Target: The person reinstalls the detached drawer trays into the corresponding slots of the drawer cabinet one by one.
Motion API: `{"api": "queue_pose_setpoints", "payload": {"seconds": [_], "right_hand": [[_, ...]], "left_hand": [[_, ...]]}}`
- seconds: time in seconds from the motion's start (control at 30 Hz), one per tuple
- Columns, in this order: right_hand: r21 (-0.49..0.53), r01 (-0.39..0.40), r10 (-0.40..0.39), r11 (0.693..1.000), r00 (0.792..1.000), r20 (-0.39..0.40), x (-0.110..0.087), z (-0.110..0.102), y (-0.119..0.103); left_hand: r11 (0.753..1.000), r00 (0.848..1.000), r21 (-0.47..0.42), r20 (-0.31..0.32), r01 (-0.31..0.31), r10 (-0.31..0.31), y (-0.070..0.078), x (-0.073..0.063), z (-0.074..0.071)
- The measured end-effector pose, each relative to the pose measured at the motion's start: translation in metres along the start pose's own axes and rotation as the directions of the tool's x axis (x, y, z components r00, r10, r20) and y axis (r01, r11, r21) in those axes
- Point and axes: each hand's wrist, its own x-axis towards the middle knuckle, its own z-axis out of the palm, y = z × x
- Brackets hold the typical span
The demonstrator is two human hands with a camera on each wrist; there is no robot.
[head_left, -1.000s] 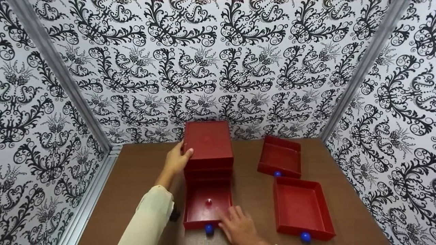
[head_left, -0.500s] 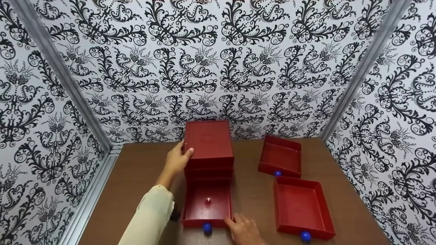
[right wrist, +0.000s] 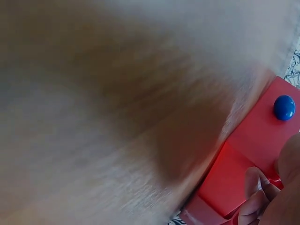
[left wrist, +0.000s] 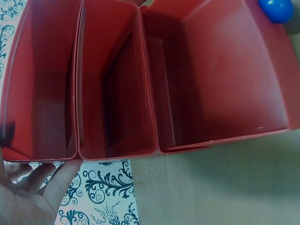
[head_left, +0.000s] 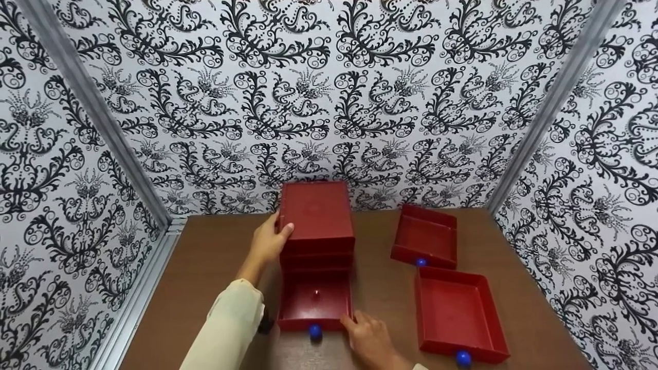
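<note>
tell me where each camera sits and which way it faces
Head: head-worn, facing forward and down at a red cabinet; left hand, right hand and left sleeve show.
Left wrist: wrist-worn, facing the cabinet's open slots; left hand shows lower left.
Right wrist: wrist-worn, facing a drawer; mostly blur, right fingers at lower right.
All three views share the drawer's blue knob.

On the table (head_left: 200, 257), the bottom drawer (head_left: 308, 307) juts forward from the cabinet (head_left: 316, 210); to their right, the rear loose drawer (head_left: 426, 234) lies behind the front loose drawer (head_left: 455, 313).
</note>
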Motion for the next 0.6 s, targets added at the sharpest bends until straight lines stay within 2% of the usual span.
{"api": "queue_pose_setpoints", "payload": {"seconds": [0.13, 0.37, 0.6], "right_hand": [[-0.015, -0.007, 0.007, 1.0, 1.0, -0.029, 0.009, 0.001, 0.004], [-0.059, -0.019, 0.015, 0.998, 0.998, -0.068, 0.024, 0.001, 0.01], [-0.044, -0.037, 0.034, 0.998, 0.996, -0.08, 0.025, 0.007, 0.015]], "left_hand": [[1.0, 1.0, -0.003, -0.005, -0.001, 0.001, 0.002, 0.0, 0.0], [0.997, 0.997, 0.04, -0.008, -0.071, 0.071, 0.002, -0.002, -0.001], [0.998, 0.999, 0.037, -0.015, -0.051, 0.052, 0.0, -0.002, -0.001]]}}
